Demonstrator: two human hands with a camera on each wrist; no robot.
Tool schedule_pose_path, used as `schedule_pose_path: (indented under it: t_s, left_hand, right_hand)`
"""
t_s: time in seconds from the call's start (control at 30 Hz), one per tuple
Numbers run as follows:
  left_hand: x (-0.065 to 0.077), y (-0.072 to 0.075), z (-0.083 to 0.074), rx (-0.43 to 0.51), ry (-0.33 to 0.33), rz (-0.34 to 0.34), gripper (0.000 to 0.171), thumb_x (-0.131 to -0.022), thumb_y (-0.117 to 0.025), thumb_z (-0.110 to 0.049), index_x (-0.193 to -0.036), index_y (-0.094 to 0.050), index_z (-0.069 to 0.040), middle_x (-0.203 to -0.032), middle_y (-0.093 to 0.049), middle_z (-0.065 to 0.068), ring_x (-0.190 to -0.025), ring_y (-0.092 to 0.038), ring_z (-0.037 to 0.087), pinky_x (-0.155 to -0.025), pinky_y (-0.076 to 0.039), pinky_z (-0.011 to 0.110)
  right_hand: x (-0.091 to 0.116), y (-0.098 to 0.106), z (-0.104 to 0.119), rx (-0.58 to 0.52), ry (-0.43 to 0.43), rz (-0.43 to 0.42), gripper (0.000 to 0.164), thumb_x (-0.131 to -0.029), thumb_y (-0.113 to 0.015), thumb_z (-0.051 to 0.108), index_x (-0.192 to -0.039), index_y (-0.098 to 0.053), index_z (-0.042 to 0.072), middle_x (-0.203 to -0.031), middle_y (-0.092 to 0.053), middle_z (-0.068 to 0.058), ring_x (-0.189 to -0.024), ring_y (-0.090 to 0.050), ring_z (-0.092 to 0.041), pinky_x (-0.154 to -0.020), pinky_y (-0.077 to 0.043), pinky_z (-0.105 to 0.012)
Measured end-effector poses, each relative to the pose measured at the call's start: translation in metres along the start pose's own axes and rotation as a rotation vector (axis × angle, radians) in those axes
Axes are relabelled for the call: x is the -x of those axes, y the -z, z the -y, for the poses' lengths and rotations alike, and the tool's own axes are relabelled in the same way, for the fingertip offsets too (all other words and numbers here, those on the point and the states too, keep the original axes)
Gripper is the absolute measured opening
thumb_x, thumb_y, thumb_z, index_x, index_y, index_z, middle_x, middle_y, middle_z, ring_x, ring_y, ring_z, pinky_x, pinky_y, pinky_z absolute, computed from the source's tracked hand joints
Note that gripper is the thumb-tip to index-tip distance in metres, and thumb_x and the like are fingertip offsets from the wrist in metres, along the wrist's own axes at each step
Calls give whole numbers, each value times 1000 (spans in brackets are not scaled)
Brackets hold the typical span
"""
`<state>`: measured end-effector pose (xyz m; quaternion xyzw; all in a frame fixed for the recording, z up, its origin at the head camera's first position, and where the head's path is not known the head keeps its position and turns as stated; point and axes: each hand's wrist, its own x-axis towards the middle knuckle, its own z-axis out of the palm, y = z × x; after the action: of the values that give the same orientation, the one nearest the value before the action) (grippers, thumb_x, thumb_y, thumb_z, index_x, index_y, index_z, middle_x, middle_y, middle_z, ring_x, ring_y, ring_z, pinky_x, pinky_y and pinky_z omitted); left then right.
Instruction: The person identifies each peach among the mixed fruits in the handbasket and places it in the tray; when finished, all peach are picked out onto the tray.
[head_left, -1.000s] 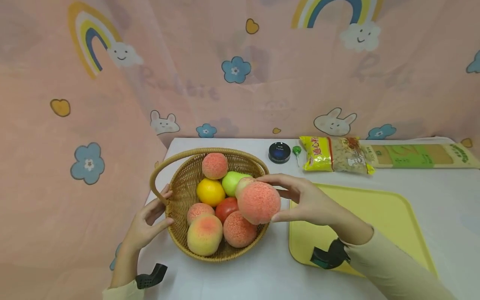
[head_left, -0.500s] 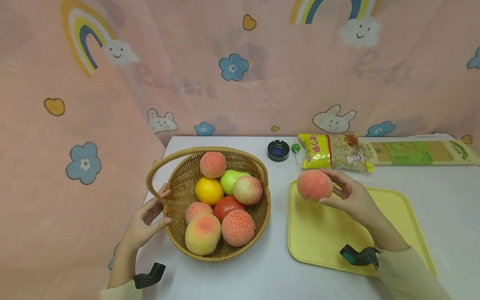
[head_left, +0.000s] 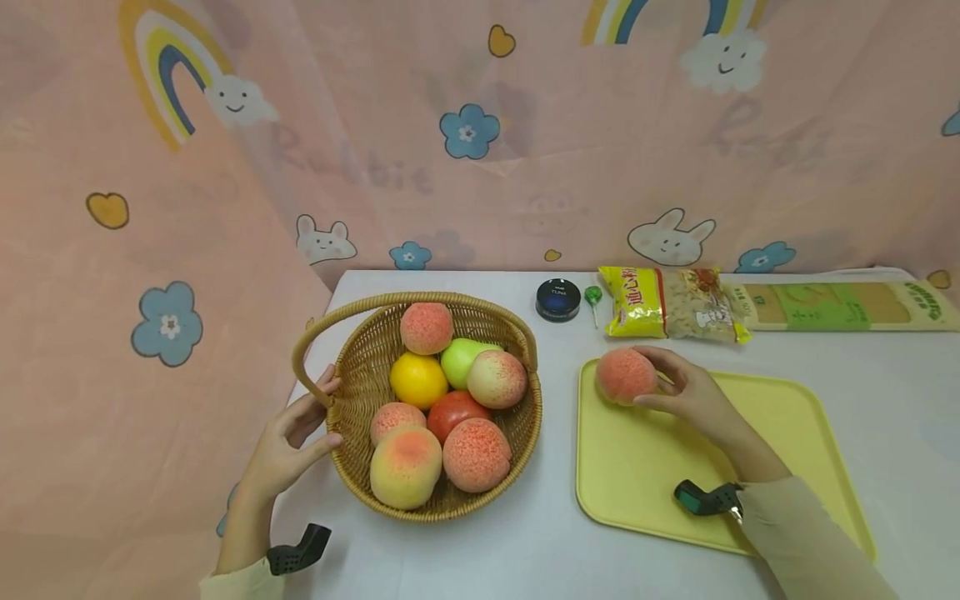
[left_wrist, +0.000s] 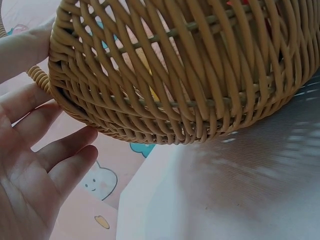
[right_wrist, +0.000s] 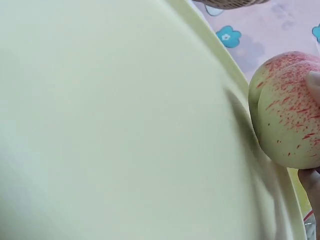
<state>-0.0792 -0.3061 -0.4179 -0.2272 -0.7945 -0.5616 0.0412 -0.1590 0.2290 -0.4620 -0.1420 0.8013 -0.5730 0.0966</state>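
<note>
A wicker basket (head_left: pixel 433 512) with an arched handle holds several fruits: peaches (head_left: pixel 406 467), a yellow round fruit (head_left: pixel 418 380), a green fruit (head_left: pixel 459 360) and a red one (head_left: pixel 454 414). My left hand (head_left: pixel 288 450) grips the basket's left rim by the handle's base, thumb and index on the rim; in the left wrist view its other fingers (left_wrist: pixel 70 172) lie loosely below. My right hand (head_left: pixel 693 400) holds a peach (head_left: pixel 625 377) between thumb and fingers at the back left corner of the yellow tray (head_left: pixel 675 492). Whether this peach touches the tray I cannot tell.
Behind the tray lie a yellow pasta bag (head_left: pixel 667 304) and a long noodle pack (head_left: pixel 840 306). A dark tuna tin (head_left: pixel 558 300) and a green lollipop (head_left: pixel 593 297) sit left of them. A pink printed cloth (head_left: pixel 525 192) hangs behind the white table.
My right hand has carried the peach rightward from above the basket to the tray's back left corner, then slightly lower. The left hand has stayed at the basket's rim.
</note>
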Motion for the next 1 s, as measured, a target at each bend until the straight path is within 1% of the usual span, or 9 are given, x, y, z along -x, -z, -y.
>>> schedule_pose_path:
  t_s: [0.13, 0.2, 0.37, 0.6, 0.67, 0.77, 0.83, 0.87, 1.0]
  left_hand:
    - [0, 0, -2, 1, 1, -2, 67, -76, -64, 19, -138, -39, 11, -154, -22, 24, -139, -33, 8, -107, -35, 16]
    - [0, 0, -3, 6, 3, -3, 67, -76, -64, 19, -138, -39, 11, -154, -21, 24, -139, -33, 8, -107, -35, 16]
    - [1, 1, -4, 20, 4, -7, 66, -76, -64, 19, -138, -39, 12, -154, -21, 24, -140, -32, 8, -107, -35, 17]
    - [1, 0, -3, 11, 3, -5, 67, -76, -64, 19, -138, -39, 11, -154, -21, 24, -139, -33, 8, -107, -35, 16]
    - [0, 0, -4, 13, 4, -4, 67, -76, -64, 19, -138, -39, 11, -154, -21, 25, -139, -33, 8, -107, -35, 16]
    - [0, 0, -5, 15, 6, -3, 67, -76, -64, 20, -138, -39, 12, -154, -21, 24, -140, -32, 8, -107, -35, 17]
    - [0, 0, -5, 16, 7, -3, 67, -76, -64, 19, -138, -39, 12, -154, -21, 25, -140, -32, 9, -108, -35, 17]
    - [-1, 0, -6, 18, 7, -3, 67, -77, -64, 19, -138, -39, 12, -154, -21, 25, -140, -31, 9, -108, -35, 17]
    - [-2, -1, -6, 25, 6, -1, 67, -77, -64, 19, -138, -38, 12, -154, -21, 25, -141, -31, 10, -108, -34, 17]
  right_hand:
    - [-2, 1, -5, -14, 10, 21, 69, -83, -73, 13, -142, -38, 4, -138, -44, 3, -121, -40, 12, -97, -37, -5]
    - [-3, 2, -5, -25, 8, 40, 69, -84, -72, 12, -143, -36, 5, -138, -43, 3, -122, -39, 12, -97, -37, -5]
    - [-6, 3, -6, -11, -7, 106, 74, -84, -72, 12, -146, -32, 8, -146, -36, -6, -124, -34, 12, -98, -33, -3]
    - [-5, 1, -12, -34, 13, 166, 78, -83, -71, 7, -147, -26, 2, -150, -27, -21, -124, -31, 16, -98, -31, -2]
    - [-4, 2, -11, -28, 7, 169, 80, -83, -71, 8, -148, -25, 2, -152, -24, -22, -131, -31, 8, -98, -31, -2]
    - [-2, 4, -5, 3, -28, 151, 83, -83, -72, 12, -149, -23, 3, -154, -22, -21, -142, -27, -16, -98, -31, -1]
    - [1, 5, 3, 38, -39, 115, 82, -84, -72, 16, -149, -23, 4, -154, -22, -20, -143, -23, -31, -97, -31, 0]
    - [3, 5, 8, 56, -35, 92, 82, -84, -72, 17, -149, -23, 4, -154, -23, -20, -142, -22, -34, -97, -31, 0]
    - [7, 3, 33, 91, 67, 9, 76, -85, -70, 10, -148, -27, 4, -151, -28, -21, -140, -29, -7, -99, -30, 0]
